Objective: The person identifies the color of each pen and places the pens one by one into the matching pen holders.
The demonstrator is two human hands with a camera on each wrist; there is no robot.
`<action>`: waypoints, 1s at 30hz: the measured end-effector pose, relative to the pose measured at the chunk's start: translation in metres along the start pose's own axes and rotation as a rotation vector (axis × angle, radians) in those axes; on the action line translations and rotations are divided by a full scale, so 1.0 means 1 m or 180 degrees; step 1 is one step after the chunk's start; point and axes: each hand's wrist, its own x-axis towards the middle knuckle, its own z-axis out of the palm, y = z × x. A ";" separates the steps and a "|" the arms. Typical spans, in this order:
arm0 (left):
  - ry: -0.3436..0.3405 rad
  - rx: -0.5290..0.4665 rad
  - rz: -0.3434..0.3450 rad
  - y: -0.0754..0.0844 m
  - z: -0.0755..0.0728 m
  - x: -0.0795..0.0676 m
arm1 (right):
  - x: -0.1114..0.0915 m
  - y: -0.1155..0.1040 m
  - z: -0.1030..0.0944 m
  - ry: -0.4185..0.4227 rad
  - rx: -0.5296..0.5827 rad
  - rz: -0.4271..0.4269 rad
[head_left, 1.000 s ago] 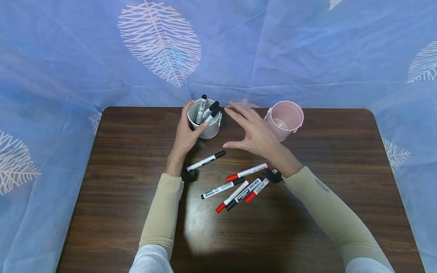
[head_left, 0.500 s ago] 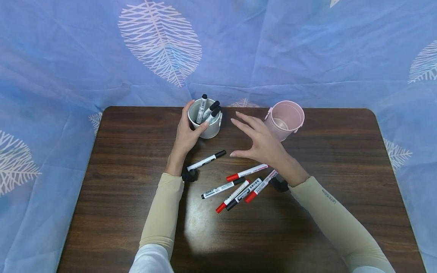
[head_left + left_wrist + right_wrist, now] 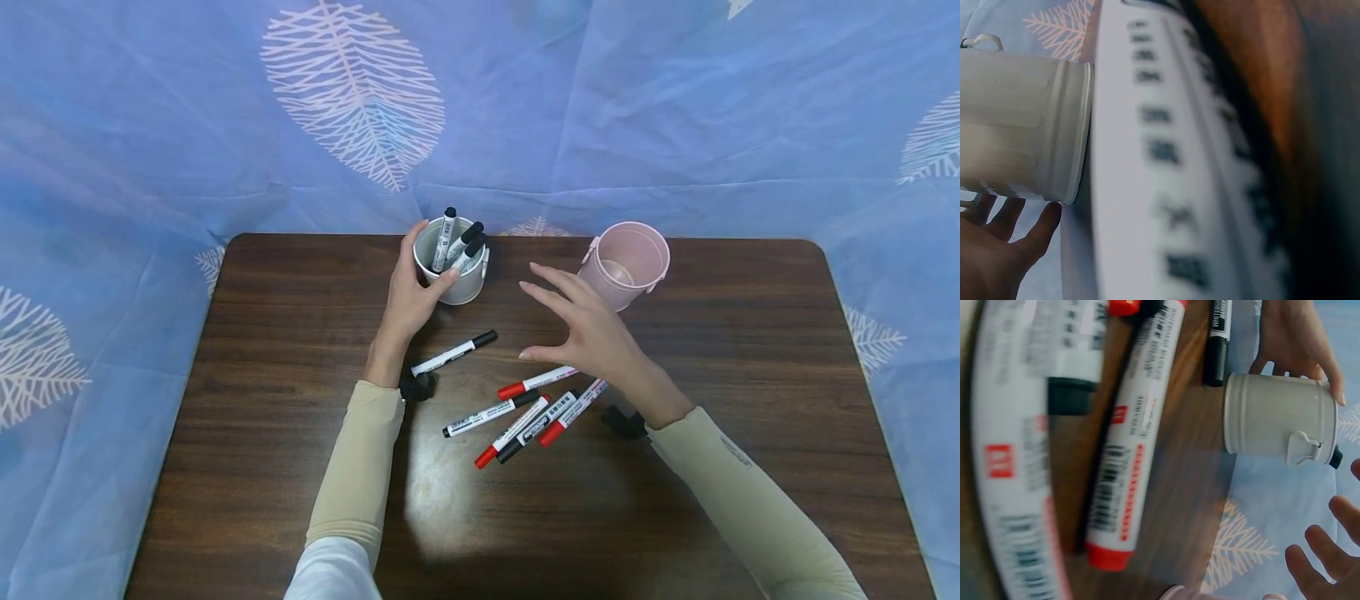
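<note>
My left hand (image 3: 407,300) grips a small white bucket (image 3: 465,289) at the table's back edge, thumb on the near rim and fingers round its left side. Three black-capped markers (image 3: 444,240) stand tilted inside it. My right hand (image 3: 592,333) hovers with spread fingers and nothing in it, left of and nearer than a pink bucket (image 3: 628,287). Below it lie a red-capped marker (image 3: 542,381) and several others, among them a black-capped marker (image 3: 537,427). In the left wrist view a blurred marker (image 3: 1147,156) fills the middle, right of the white bucket (image 3: 1016,125).
A lone black-capped marker (image 3: 450,355) lies in front of the white bucket, beside the left wrist's black camera (image 3: 417,386). The dark wooden table (image 3: 255,467) ends at a blue cloth (image 3: 510,108) with white leaf prints behind it.
My right hand has drawn back from beside the white bucket, moving right and toward me, fingers still spread. The left hand, both buckets and the markers have stayed put.
</note>
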 end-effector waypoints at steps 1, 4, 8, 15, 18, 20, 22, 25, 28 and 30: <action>0.0003 -0.0004 0.0000 0.000 0.000 0.000 | -0.002 0.000 0.000 -0.0015 -0.0003 -0.0003; 0.0009 -0.0014 0.0002 -0.002 -0.001 0.000 | -0.007 0.002 0.001 -0.0059 0.0000 -0.0019; 0.0011 -0.0020 -0.0014 -0.001 -0.002 0.000 | -0.014 0.001 0.004 -0.0134 0.0089 -0.0012; -0.0026 -0.0081 -0.0029 -0.001 0.000 0.001 | -0.025 0.000 0.007 -0.0220 0.0104 0.0017; -0.0015 -0.0081 -0.0050 -0.001 0.001 0.001 | -0.033 0.002 0.007 -0.0249 0.0145 0.0050; -0.0008 -0.0069 -0.0050 -0.001 0.001 0.001 | -0.039 0.002 0.006 -0.0270 0.0151 0.0059; -0.0002 -0.0068 -0.0047 0.000 0.001 0.001 | -0.044 0.004 0.006 -0.0286 0.0150 0.0066; 0.0008 -0.0078 -0.0031 0.000 0.001 0.001 | -0.050 0.004 0.006 -0.0298 0.0138 0.0048; 0.0028 -0.0071 -0.0032 0.000 0.001 0.000 | -0.054 0.005 0.007 -0.0319 0.0145 0.0019; 0.0033 -0.0076 -0.0027 0.000 0.001 0.000 | -0.057 0.005 0.007 -0.0337 0.0149 -0.0032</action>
